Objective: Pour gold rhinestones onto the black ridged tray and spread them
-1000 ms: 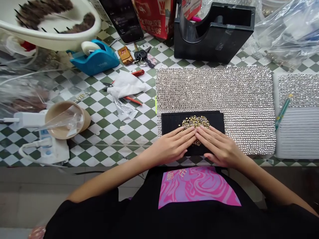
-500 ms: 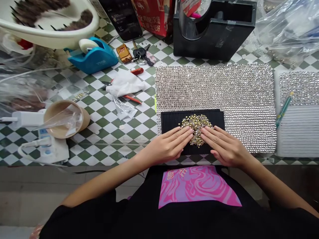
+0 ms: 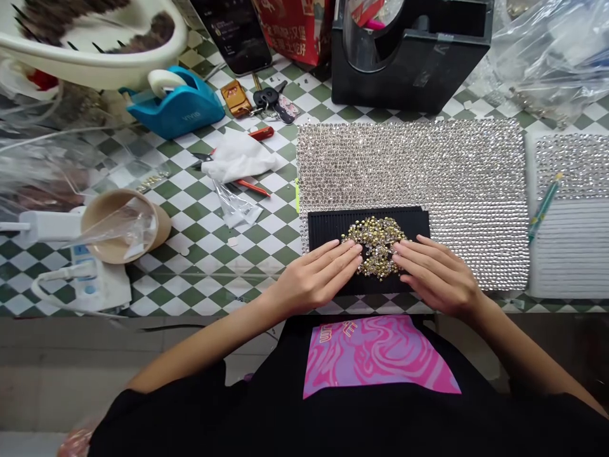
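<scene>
A heap of small gold and clear rhinestones (image 3: 378,244) lies on a black ridged board (image 3: 326,228). My left hand (image 3: 321,273) rests flat over the board, fingertips touching the heap's left side. On the other side, my right hand (image 3: 440,276) lies with its fingers stretched out, tips at the heap's right edge. Neither hand grips anything. Under the black board and behind it spreads a large sheet covered in rows of clear rhinestones (image 3: 409,162).
At right lies a white ridged board (image 3: 568,247) partly filled with rhinestones, a green pen (image 3: 545,206) on it. Behind stand a black tape dispenser (image 3: 409,70) and a blue one (image 3: 176,108). Keys (image 3: 269,98), white cloth (image 3: 240,155) and a beige cup (image 3: 162,225) are left.
Both hands have drawn slightly apart, away from the middle of the heap. More of the rhinestones show between my fingertips, and the heap looks a little more spread.
</scene>
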`<move>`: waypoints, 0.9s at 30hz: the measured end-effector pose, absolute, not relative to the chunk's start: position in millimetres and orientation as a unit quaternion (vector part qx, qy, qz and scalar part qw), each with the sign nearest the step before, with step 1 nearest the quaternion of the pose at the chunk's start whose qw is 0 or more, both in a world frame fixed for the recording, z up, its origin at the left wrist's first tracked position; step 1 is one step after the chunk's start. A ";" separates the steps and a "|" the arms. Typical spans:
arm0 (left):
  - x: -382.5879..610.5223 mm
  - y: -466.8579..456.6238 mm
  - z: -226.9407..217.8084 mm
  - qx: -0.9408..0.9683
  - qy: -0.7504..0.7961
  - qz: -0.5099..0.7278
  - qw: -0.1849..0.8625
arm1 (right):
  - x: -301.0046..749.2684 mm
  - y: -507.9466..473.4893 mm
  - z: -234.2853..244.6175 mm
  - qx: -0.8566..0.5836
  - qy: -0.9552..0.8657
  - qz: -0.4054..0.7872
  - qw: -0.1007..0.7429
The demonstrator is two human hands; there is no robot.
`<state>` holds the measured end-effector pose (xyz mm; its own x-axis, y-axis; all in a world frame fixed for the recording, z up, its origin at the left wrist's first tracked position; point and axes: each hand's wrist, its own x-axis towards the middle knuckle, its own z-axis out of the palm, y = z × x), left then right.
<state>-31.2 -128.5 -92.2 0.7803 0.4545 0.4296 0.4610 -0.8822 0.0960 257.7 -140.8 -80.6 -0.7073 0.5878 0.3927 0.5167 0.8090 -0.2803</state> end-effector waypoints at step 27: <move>-59.2 -150.3 -117.3 -0.887 -0.403 -0.210 -0.085 | 170.7 -158.4 -87.6 -0.536 -0.844 -0.015 0.036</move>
<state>-59.2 -150.3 -117.3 0.5878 0.7499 0.3036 0.6788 -0.6613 0.3192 170.7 -158.4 -87.6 -0.4238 0.9025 0.0765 0.9046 0.4260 -0.0141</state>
